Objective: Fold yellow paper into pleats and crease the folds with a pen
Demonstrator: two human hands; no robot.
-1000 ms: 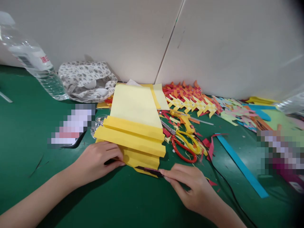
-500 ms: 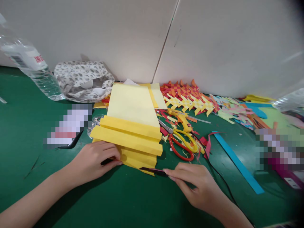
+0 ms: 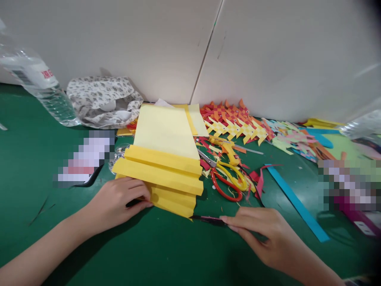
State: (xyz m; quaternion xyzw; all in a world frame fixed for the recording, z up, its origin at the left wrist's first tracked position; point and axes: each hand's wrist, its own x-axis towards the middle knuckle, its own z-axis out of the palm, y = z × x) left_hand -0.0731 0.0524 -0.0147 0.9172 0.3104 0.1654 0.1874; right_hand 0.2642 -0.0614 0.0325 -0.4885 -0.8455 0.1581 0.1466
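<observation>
Yellow paper, folds crosswise, is pinched in my left hand; my right hand (farther off) grips a slim tool, tip by the paper's near-right corner.

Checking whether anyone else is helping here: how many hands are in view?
2. The left hand grips the folded yellow paper at its near edge; the right hand holds a slim dark tool near the paper's corner. No other hands show.
</observation>
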